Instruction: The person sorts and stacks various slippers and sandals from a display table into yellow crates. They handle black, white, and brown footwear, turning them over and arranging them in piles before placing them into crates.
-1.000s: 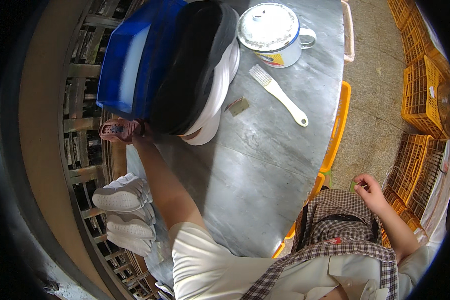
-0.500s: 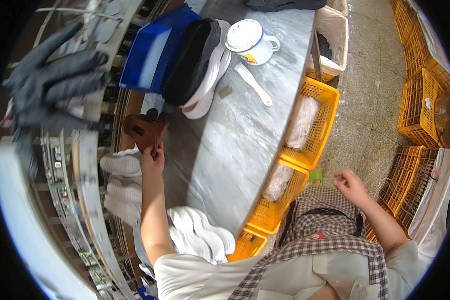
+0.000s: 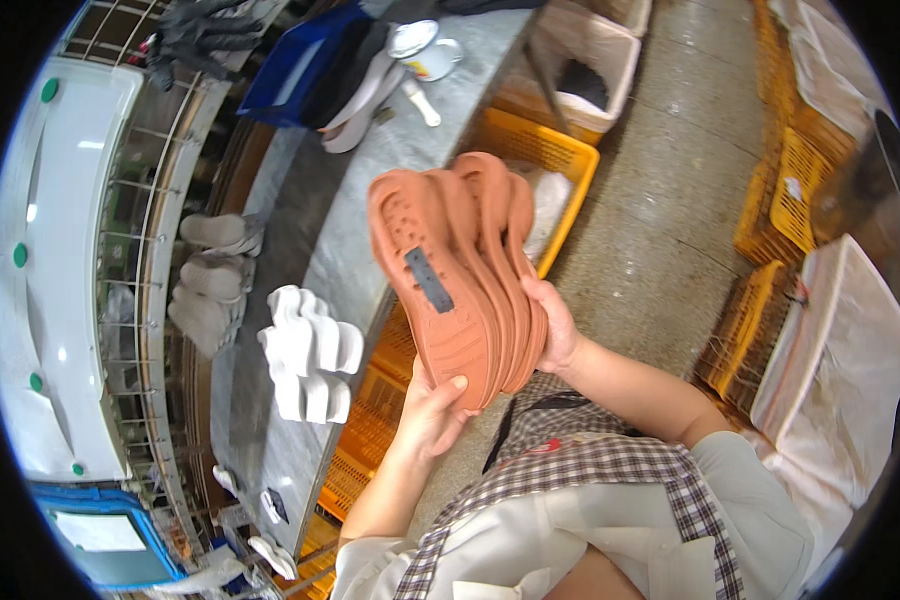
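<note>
A stack of several reddish-brown shoe soles is held up in front of me, over the front edge of the table. My left hand grips the stack's lower end, its thumb pressed on the nearest sole. From the right side my right hand is closed round the stack's edge. A dark rectangular patch marks the middle of the nearest sole, with small holes towards its upper end. On the table to the left stand white soles in overlapping rows. Most of my right fingers are hidden behind the stack.
The grey marble table carries a blue bin, black soles, an enamel mug and a white brush. Pale soles sit along its far side. Yellow crates line the near edge; others stand right across the tiled floor.
The brown soles have come from the table's far side to in front of me. My right hand, earlier holding nothing, now grips them too. The view has shifted.
</note>
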The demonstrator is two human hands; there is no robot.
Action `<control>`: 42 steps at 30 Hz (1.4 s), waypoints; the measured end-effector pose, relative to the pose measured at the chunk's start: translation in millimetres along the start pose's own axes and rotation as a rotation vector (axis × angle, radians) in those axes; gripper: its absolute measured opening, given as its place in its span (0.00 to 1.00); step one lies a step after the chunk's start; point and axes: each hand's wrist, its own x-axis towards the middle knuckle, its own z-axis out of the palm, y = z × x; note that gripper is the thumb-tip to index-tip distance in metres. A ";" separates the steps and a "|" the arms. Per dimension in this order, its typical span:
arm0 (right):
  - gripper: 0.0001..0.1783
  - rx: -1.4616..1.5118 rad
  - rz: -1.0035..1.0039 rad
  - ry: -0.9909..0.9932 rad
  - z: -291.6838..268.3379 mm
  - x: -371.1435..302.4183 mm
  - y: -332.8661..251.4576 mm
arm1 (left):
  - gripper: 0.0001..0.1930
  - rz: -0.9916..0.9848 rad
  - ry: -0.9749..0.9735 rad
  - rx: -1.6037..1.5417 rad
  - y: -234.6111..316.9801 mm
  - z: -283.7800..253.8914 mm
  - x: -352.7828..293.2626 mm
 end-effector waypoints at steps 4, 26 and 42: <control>0.44 -0.203 0.002 0.058 15.9 -42.1 -21.8 | 0.51 0.197 -0.130 0.399 -11.7 2.4 7.5; 0.46 -0.607 0.008 0.110 103.5 -53.9 44.4 | 0.32 0.274 -0.540 -0.366 1.0 -70.8 19.1; 0.46 -0.691 0.020 0.225 110.0 -63.0 77.4 | 0.33 0.117 -0.496 -0.429 -5.3 -99.2 3.0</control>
